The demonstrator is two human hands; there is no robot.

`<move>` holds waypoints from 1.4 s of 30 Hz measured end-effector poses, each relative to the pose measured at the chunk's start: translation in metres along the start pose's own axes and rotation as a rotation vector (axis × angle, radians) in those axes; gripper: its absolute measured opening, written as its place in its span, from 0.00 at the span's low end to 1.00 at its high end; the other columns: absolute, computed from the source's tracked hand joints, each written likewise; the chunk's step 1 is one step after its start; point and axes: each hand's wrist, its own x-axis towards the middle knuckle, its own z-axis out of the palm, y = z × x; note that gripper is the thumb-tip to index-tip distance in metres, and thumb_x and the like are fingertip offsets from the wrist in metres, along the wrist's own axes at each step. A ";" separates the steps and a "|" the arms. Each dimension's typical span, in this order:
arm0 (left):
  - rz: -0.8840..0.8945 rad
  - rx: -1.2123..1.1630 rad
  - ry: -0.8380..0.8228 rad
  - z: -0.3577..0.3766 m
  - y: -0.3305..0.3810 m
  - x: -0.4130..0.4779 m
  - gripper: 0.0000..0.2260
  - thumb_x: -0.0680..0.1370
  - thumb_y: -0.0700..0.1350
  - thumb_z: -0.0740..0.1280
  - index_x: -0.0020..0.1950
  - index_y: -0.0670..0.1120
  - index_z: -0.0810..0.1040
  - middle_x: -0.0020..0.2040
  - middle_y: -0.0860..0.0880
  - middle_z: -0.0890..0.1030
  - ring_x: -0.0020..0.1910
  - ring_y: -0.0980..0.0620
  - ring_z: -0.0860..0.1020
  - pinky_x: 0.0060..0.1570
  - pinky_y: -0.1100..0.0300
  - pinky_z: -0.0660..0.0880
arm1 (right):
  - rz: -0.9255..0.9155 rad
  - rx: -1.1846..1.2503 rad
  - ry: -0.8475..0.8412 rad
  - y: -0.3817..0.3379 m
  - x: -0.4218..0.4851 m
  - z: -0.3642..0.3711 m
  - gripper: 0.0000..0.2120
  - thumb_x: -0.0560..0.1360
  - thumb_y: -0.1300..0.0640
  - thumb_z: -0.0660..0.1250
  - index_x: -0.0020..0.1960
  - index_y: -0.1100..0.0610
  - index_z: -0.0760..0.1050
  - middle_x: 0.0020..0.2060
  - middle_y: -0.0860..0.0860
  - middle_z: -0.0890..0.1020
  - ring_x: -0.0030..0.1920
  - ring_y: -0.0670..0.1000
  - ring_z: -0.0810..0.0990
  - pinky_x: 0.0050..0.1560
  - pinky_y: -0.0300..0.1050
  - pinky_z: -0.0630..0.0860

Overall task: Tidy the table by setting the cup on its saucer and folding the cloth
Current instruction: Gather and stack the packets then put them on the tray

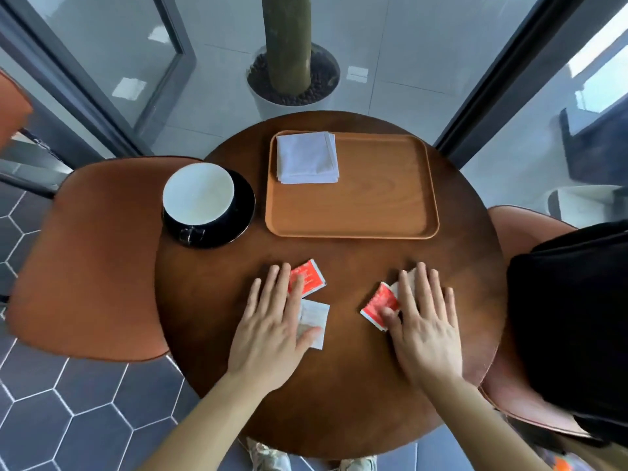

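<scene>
— Hands?
— Flat, fingers straight: left hand (270,322) and right hand (424,317) press sachets (307,278).
— Cup?
— The cup (198,195) sits on its saucer (246,202); probably fragile, take the handle.
— Cloth?
— The cloth (306,158) lies folded on the tray (373,198); likely soft and light.

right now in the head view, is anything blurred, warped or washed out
Head view throughout: the door frame leans and bows near the edge, wide-angle distortion; the left hand, right hand and the red packets under them are slightly soft, print unreadable; pale glare patches sit on the floor tiles; the cup is bright inside.
</scene>
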 end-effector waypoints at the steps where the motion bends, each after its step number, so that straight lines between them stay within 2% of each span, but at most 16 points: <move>1: 0.004 -0.002 0.000 0.001 0.012 0.003 0.38 0.81 0.67 0.47 0.82 0.43 0.45 0.82 0.41 0.48 0.81 0.43 0.46 0.79 0.42 0.52 | -0.062 0.005 -0.008 -0.012 0.005 0.002 0.31 0.83 0.38 0.44 0.82 0.51 0.53 0.82 0.54 0.53 0.82 0.55 0.47 0.79 0.60 0.50; 5: 0.008 -0.040 0.003 -0.001 0.042 0.007 0.38 0.81 0.68 0.48 0.82 0.45 0.45 0.83 0.42 0.46 0.81 0.43 0.45 0.79 0.42 0.52 | -0.275 0.111 -0.064 -0.035 0.018 -0.001 0.29 0.84 0.39 0.44 0.82 0.49 0.50 0.82 0.49 0.50 0.82 0.51 0.43 0.81 0.57 0.46; 8: -0.045 -0.135 0.065 -0.004 0.032 -0.006 0.37 0.81 0.68 0.48 0.82 0.46 0.48 0.83 0.43 0.49 0.82 0.45 0.47 0.78 0.46 0.51 | -0.252 0.150 -0.015 -0.011 0.011 -0.008 0.31 0.84 0.37 0.44 0.82 0.51 0.53 0.82 0.47 0.52 0.82 0.49 0.45 0.81 0.54 0.47; 10: -0.038 -0.107 0.057 -0.002 0.024 -0.016 0.37 0.81 0.68 0.47 0.82 0.46 0.49 0.83 0.44 0.50 0.82 0.46 0.48 0.78 0.44 0.54 | -0.208 0.089 -0.001 0.009 -0.001 -0.009 0.31 0.83 0.37 0.45 0.81 0.52 0.55 0.81 0.47 0.54 0.82 0.51 0.46 0.80 0.56 0.49; 13: -0.002 -0.038 -0.003 0.002 0.029 -0.017 0.37 0.81 0.68 0.48 0.82 0.46 0.52 0.83 0.45 0.51 0.81 0.45 0.49 0.77 0.40 0.56 | -0.263 -0.016 -0.042 0.008 -0.011 -0.002 0.32 0.83 0.35 0.46 0.81 0.51 0.55 0.81 0.47 0.55 0.82 0.54 0.46 0.80 0.61 0.49; 15: -0.019 -0.051 0.007 0.002 0.040 -0.012 0.35 0.81 0.67 0.49 0.81 0.47 0.54 0.82 0.45 0.53 0.81 0.43 0.49 0.77 0.39 0.56 | -0.307 0.004 -0.019 -0.005 -0.011 0.002 0.32 0.82 0.36 0.49 0.81 0.51 0.56 0.81 0.47 0.57 0.82 0.57 0.49 0.79 0.63 0.49; 18: -0.037 -0.147 0.067 0.002 0.047 -0.014 0.32 0.81 0.65 0.54 0.79 0.46 0.60 0.79 0.44 0.62 0.80 0.42 0.56 0.76 0.39 0.59 | -0.303 0.085 0.029 -0.010 -0.005 0.003 0.30 0.82 0.38 0.55 0.79 0.52 0.63 0.79 0.49 0.63 0.81 0.57 0.55 0.79 0.61 0.51; 21: -0.151 -0.348 0.190 -0.003 0.043 -0.016 0.28 0.80 0.61 0.60 0.74 0.45 0.68 0.73 0.43 0.71 0.75 0.44 0.66 0.71 0.43 0.70 | -0.264 0.180 0.087 -0.003 -0.003 0.001 0.28 0.80 0.42 0.61 0.74 0.57 0.71 0.76 0.53 0.69 0.78 0.58 0.62 0.77 0.61 0.58; 23: -0.203 -0.349 0.242 -0.011 0.041 -0.008 0.25 0.78 0.58 0.64 0.71 0.44 0.72 0.68 0.42 0.74 0.69 0.44 0.72 0.64 0.44 0.75 | -0.311 0.150 0.089 -0.005 -0.004 0.002 0.26 0.80 0.42 0.62 0.73 0.55 0.72 0.75 0.53 0.70 0.77 0.59 0.63 0.77 0.63 0.59; 25: -0.181 -0.304 0.247 -0.019 0.040 0.006 0.25 0.76 0.55 0.70 0.70 0.45 0.74 0.66 0.43 0.76 0.67 0.45 0.74 0.62 0.46 0.76 | -0.330 0.167 0.100 -0.007 -0.005 0.002 0.25 0.80 0.42 0.61 0.72 0.54 0.73 0.74 0.52 0.71 0.76 0.58 0.65 0.76 0.64 0.59; 29: -0.087 -0.269 0.144 -0.031 0.039 0.028 0.25 0.77 0.57 0.68 0.72 0.49 0.73 0.72 0.48 0.74 0.72 0.48 0.70 0.68 0.49 0.70 | -0.274 0.331 0.171 -0.006 0.008 -0.007 0.22 0.80 0.46 0.64 0.68 0.58 0.76 0.69 0.53 0.75 0.72 0.57 0.69 0.69 0.60 0.71; 32: -0.047 -0.295 0.151 -0.033 0.036 0.030 0.24 0.78 0.57 0.67 0.71 0.49 0.74 0.71 0.48 0.74 0.71 0.49 0.70 0.69 0.49 0.70 | -0.367 0.325 0.116 -0.016 0.023 -0.015 0.25 0.78 0.45 0.69 0.70 0.57 0.75 0.71 0.51 0.75 0.72 0.57 0.68 0.69 0.54 0.71; 34: -0.050 -0.332 0.217 -0.032 0.035 0.026 0.21 0.77 0.55 0.70 0.67 0.47 0.77 0.65 0.48 0.78 0.65 0.50 0.74 0.63 0.49 0.76 | -0.411 0.258 0.065 -0.024 0.032 -0.018 0.27 0.75 0.45 0.72 0.70 0.56 0.75 0.69 0.51 0.76 0.70 0.57 0.70 0.66 0.55 0.72; 36: -0.054 -0.340 0.233 -0.030 0.033 0.023 0.20 0.76 0.55 0.71 0.64 0.46 0.78 0.62 0.48 0.79 0.61 0.50 0.76 0.59 0.51 0.78 | -0.406 0.225 0.076 -0.030 0.041 -0.020 0.24 0.73 0.46 0.74 0.66 0.55 0.78 0.65 0.50 0.80 0.65 0.57 0.74 0.60 0.57 0.75; 39: -0.058 -0.328 0.219 -0.029 0.033 0.028 0.23 0.75 0.56 0.72 0.67 0.48 0.77 0.63 0.48 0.78 0.60 0.50 0.76 0.57 0.54 0.78 | -0.401 0.257 0.145 -0.031 0.047 -0.020 0.15 0.75 0.51 0.74 0.59 0.55 0.82 0.59 0.49 0.83 0.58 0.57 0.78 0.51 0.56 0.78; 42: -0.060 -0.315 0.233 -0.033 0.034 0.037 0.23 0.75 0.57 0.72 0.67 0.49 0.77 0.63 0.49 0.78 0.58 0.52 0.77 0.51 0.58 0.78 | -0.429 0.245 0.160 -0.027 0.048 -0.019 0.14 0.75 0.50 0.74 0.57 0.55 0.82 0.59 0.49 0.83 0.57 0.56 0.78 0.49 0.53 0.77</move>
